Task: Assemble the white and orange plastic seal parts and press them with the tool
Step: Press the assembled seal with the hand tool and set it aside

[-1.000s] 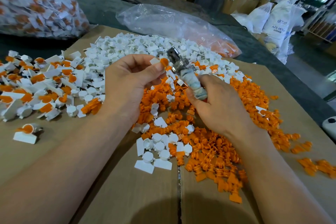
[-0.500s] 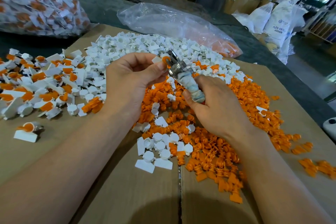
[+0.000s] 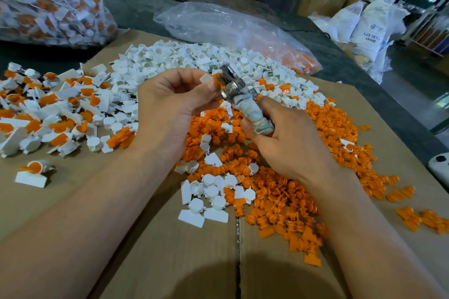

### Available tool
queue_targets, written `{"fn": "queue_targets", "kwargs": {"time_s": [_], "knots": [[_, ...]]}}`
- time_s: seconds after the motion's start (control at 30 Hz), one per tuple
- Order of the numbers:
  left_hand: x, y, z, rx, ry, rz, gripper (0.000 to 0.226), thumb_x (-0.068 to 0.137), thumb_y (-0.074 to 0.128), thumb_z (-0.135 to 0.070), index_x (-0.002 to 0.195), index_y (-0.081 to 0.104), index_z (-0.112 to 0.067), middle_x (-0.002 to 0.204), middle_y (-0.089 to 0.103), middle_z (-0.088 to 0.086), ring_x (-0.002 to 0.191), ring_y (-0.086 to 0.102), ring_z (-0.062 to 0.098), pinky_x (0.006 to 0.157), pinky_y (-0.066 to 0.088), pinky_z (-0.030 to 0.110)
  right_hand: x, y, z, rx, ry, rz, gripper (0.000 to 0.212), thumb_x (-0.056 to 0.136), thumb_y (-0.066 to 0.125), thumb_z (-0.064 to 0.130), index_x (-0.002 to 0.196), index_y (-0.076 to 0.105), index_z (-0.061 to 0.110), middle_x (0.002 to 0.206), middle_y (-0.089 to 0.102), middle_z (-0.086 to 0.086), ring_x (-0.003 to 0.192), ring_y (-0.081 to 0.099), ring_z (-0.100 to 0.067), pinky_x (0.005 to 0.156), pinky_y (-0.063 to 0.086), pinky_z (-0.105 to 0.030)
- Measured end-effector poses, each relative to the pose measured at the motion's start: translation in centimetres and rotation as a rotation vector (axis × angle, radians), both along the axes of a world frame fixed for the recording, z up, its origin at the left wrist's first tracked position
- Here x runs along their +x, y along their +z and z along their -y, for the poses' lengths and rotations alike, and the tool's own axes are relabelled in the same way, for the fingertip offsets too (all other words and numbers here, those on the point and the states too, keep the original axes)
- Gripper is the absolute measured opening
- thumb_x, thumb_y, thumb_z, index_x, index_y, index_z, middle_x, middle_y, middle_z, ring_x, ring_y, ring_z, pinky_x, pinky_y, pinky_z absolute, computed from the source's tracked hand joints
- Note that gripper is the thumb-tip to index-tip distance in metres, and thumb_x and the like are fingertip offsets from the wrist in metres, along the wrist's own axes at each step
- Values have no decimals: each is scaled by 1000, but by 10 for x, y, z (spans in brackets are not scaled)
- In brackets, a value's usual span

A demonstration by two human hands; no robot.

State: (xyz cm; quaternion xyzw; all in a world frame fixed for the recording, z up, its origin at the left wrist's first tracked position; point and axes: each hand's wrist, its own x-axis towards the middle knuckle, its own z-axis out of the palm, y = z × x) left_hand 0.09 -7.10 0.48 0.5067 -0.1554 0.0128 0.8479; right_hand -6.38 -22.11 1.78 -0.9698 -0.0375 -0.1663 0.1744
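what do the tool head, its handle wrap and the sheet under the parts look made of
The tool head looks metal: grey, shiny, dulled in patches. The handle wrap is likely cloth or tape: matte, wrinkled, stained. The sheet looks like cardboard: matte brown, with a flap seam.

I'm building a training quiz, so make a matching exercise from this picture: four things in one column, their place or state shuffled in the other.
1 left hand
2 right hand
3 lone assembled seal
4 clear bag

A grips the wrapped tool
B lies alone on the cardboard, far left
C pinches a white-and-orange seal at the tool's head
D lies beyond the white parts

Pairs: 1-C, 2-A, 3-B, 4-D
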Motion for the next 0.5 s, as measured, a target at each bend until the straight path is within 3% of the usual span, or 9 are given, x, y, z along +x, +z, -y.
{"fn": "queue_targets", "kwargs": {"time_s": [0.13, 0.3, 0.5], "knots": [[-1, 1, -1, 11, 4, -12, 10, 57, 68, -12, 66, 63, -12, 58, 65, -7, 62, 66, 10, 56, 52, 21, 0, 1, -1, 38, 25, -13, 13, 88, 57, 29, 91, 51, 19, 66, 50, 7, 59, 49, -14, 53, 39, -35], [-1, 1, -1, 36, 18, -19, 15, 70, 66, 2, 66, 61, -12, 55, 64, -8, 57, 62, 8, 54, 50, 19, 1, 1, -2, 36, 25, -7, 14, 88, 58, 27, 90, 53, 14, 63, 49, 5, 58, 48, -18, 52, 38, -35], [-2, 1, -1, 55, 30, -23, 16, 73, 65, 4, 67, 60, -10, 54, 63, -8, 54, 60, 8, 54, 51, 20, 1, -1, -2, 15, 14, -6, 11, 86, 60, 22, 87, 53, 13, 61, 47, 5, 57, 48, -20, 51, 37, -34]]}}
